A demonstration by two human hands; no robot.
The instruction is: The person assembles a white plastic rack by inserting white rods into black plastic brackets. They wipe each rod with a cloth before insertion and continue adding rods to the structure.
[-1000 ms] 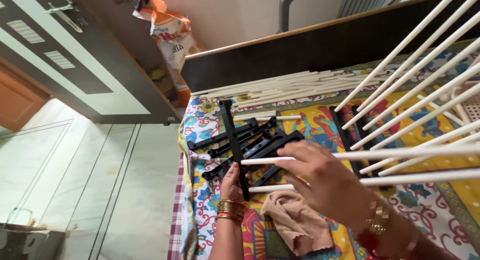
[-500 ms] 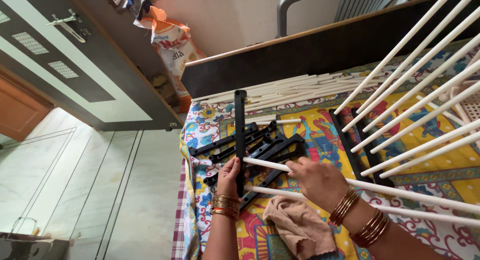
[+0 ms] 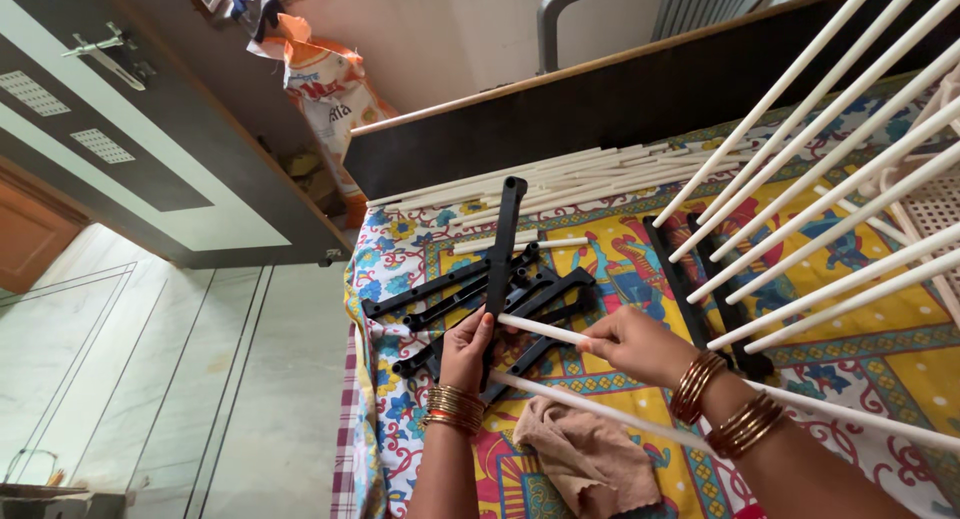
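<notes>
A bed with a patterned yellow sheet (image 3: 880, 364) carries black plastic bars (image 3: 440, 294), white rods (image 3: 560, 179) at upper centre, and a tan cloth (image 3: 585, 459) at the bottom.

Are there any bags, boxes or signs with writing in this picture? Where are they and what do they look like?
Sack: one crumpled printed bag, orange and white with red lettering, standing upper left on the floor between the dark cabinet and the bed's dark board.
No other packages, signs or screens show.
</notes>
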